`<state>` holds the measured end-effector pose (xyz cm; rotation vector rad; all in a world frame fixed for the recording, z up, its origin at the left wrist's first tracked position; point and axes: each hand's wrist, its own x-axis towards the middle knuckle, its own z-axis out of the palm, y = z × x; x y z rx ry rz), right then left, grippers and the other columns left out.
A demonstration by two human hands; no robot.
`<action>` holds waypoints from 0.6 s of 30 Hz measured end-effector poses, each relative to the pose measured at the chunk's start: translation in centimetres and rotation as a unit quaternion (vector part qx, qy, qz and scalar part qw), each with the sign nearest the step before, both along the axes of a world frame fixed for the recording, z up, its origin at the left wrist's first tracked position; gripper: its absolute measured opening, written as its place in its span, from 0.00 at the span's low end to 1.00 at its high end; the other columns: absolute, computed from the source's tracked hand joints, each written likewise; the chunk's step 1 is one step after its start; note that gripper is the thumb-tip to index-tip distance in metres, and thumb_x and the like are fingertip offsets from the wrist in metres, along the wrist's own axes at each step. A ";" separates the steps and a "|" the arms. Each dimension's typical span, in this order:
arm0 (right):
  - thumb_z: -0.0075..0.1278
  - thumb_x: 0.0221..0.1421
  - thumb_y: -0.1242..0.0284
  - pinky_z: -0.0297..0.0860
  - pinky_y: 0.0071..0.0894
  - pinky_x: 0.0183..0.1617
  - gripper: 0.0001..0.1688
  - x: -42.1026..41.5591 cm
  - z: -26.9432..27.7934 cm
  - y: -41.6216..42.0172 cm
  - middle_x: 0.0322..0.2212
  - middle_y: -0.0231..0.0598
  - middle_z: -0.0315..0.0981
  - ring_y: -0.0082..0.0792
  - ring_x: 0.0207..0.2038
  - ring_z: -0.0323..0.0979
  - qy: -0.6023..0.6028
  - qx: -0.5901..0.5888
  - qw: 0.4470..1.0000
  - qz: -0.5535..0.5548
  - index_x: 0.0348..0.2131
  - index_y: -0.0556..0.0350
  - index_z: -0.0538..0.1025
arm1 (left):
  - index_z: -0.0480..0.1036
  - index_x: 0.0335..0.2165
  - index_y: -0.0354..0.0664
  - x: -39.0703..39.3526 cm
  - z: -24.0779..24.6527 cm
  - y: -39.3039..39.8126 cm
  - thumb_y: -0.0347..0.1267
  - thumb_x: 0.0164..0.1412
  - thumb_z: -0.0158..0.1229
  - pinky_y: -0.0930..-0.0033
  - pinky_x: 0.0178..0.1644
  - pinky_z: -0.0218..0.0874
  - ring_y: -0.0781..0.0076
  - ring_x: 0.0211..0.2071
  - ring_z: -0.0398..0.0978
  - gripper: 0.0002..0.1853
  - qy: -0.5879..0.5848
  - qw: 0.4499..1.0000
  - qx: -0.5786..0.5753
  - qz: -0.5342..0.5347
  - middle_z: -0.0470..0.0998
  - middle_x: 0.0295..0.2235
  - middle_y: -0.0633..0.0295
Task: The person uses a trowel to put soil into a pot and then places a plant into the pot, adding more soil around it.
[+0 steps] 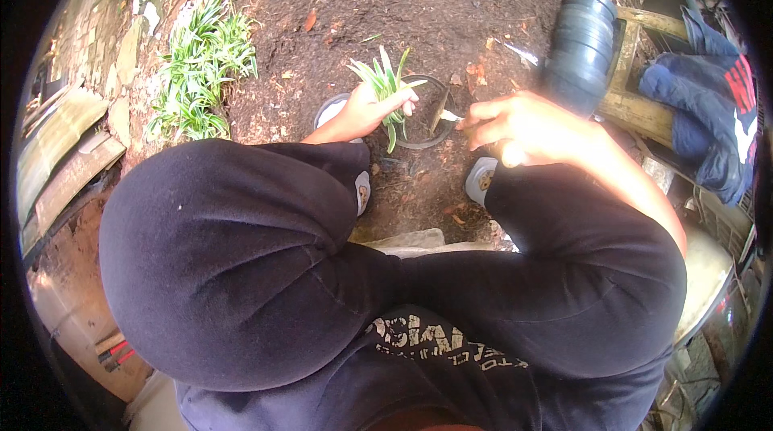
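Observation:
My left hand (368, 111) grips a variegated plant (386, 71) with narrow green-and-white leaves, like a spider plant, by its base. The plant is at the left side of a round black plastic pot (416, 144) standing on the soil between my feet. My right hand (513, 126) is to the right of the pot, its fingers around the handle of a small hand trowel (442, 111). The trowel's blade is over or inside the pot; how deep it reaches cannot be told. The pot's contents are partly hidden by the plant and my left hand.
Several similar plants (205, 68) lie bunched on the ground at the left. A stack of black pots (580, 44) lies at the right, beside a wooden bench (637, 114) with dark blue clothing (694, 92) on it. Loose dark soil (410, 2) spreads ahead. A whitish container (331, 109) is partly behind my left forearm.

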<state>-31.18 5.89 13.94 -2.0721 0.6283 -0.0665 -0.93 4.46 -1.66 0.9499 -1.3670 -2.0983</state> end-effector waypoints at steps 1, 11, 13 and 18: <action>0.56 0.45 0.72 0.76 0.46 0.44 0.19 -0.1 0.2 0.0 0.42 0.43 0.77 0.51 0.42 0.78 -0.009 -0.005 1.000 -0.006 0.40 0.55 0.80 | 0.76 0.40 0.34 0.0 0.1 0.0 0.31 0.71 0.55 0.70 0.46 0.67 0.75 0.37 0.77 0.10 0.002 1.000 -0.007 -0.005 0.79 0.31 0.64; 0.47 0.52 0.63 0.73 0.47 0.44 0.24 -0.3 0.7 -0.6 0.45 0.49 0.74 0.54 0.41 0.76 0.001 0.032 0.999 0.016 0.43 0.59 0.78 | 0.76 0.40 0.34 0.0 0.3 0.3 0.31 0.71 0.55 0.70 0.46 0.67 0.75 0.37 0.77 0.10 -0.010 1.000 -0.021 -0.015 0.80 0.32 0.64; 0.48 0.50 0.65 0.73 0.47 0.43 0.22 0.0 0.5 -0.6 0.43 0.47 0.74 0.53 0.40 0.76 -0.018 0.020 1.000 0.007 0.42 0.58 0.78 | 0.76 0.40 0.34 0.5 0.4 0.6 0.31 0.71 0.55 0.70 0.46 0.67 0.75 0.37 0.77 0.10 -0.018 1.000 -0.021 -0.007 0.80 0.32 0.64; 0.51 0.47 0.70 0.74 0.48 0.40 0.18 -0.8 2.9 -0.3 0.39 0.43 0.74 0.51 0.38 0.77 -0.021 0.011 0.999 -0.022 0.39 0.55 0.79 | 0.77 0.40 0.35 -0.6 0.8 0.3 0.31 0.70 0.55 0.69 0.48 0.68 0.75 0.38 0.77 0.09 -0.006 0.999 -0.033 -0.021 0.80 0.32 0.65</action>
